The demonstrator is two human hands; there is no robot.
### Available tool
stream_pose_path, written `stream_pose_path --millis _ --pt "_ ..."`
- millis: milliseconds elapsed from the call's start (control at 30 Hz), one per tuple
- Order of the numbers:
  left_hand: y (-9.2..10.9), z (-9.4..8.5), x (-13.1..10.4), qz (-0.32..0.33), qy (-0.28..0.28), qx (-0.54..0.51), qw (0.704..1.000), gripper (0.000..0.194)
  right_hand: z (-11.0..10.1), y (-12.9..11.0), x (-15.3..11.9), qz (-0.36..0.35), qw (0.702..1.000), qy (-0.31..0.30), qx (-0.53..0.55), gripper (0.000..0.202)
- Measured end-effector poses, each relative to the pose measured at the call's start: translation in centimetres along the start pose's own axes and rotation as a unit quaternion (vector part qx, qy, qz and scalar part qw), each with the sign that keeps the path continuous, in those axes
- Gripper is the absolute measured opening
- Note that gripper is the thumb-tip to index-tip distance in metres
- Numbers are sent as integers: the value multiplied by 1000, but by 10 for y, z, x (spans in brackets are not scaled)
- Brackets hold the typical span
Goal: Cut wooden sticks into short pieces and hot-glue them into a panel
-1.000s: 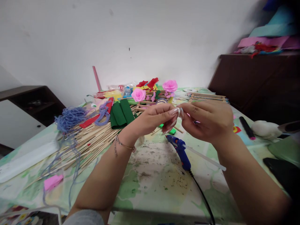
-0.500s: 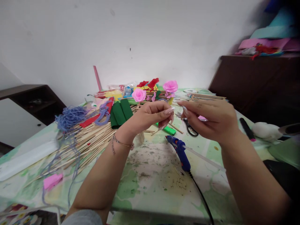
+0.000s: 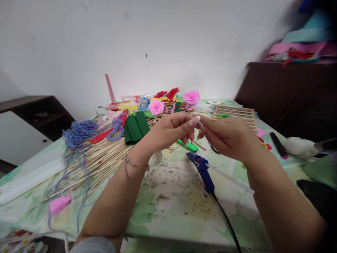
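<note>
Above the middle of the table, my left hand [image 3: 179,128] and my right hand [image 3: 221,135] meet at the fingertips. Both have thumb and fingers pinched together; whatever is between them, if anything, is too small or hidden to make out. Just below lies a blue glue gun [image 3: 204,174] with a clear glue stick [image 3: 229,178] in its back and a black cord [image 3: 226,221]. A bright green roll [image 3: 190,146] lies behind the fingers of my left hand. Scissors [image 3: 214,149] are mostly covered by my right hand.
Bamboo sticks [image 3: 105,163], purple yarn [image 3: 80,133] and folded dark green paper [image 3: 136,128] are at the left. Pink paper flowers [image 3: 191,97] stand at the back. A stick rack [image 3: 234,113], a black marker [image 3: 278,146] and a white glue gun [image 3: 300,147] are at the right.
My right hand has moved left, closing the small gap, so the fingertips of both hands now touch. More of the stick rack shows, and the scissors are more covered.
</note>
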State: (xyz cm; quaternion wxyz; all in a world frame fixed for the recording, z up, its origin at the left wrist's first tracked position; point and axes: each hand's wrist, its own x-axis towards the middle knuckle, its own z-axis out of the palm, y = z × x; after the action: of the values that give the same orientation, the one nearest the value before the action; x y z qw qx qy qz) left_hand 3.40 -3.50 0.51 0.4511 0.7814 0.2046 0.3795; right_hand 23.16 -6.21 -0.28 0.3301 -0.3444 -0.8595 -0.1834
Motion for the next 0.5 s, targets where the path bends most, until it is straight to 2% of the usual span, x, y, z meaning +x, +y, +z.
stream_pose_path --millis 100,200,267,333,367,400,467,500 --pt "-4 4 0 15 49 70 996 33 2 -2 1 1 999 -13 -34 30" --pt "-6 4 1 33 90 115 989 33 2 -1 0 -1 1000 -13 -9 33" --pt "-1 -1 0 40 119 128 984 32 1 1 0 -6 1000 -10 19 36" --pt "12 -10 -8 31 116 144 982 28 -1 3 -1 -10 999 -4 34 36" --pt "20 -15 -15 16 75 155 985 26 -2 3 -1 -12 999 -2 36 35" --pt "29 -20 -23 -3 -10 168 986 22 -2 3 0 -14 999 2 35 34" --pt "46 -27 -41 -30 -218 202 955 13 -3 3 0 -24 999 4 31 34" --pt "53 -30 -49 -20 -274 216 937 10 -2 3 1 -31 999 3 28 34"
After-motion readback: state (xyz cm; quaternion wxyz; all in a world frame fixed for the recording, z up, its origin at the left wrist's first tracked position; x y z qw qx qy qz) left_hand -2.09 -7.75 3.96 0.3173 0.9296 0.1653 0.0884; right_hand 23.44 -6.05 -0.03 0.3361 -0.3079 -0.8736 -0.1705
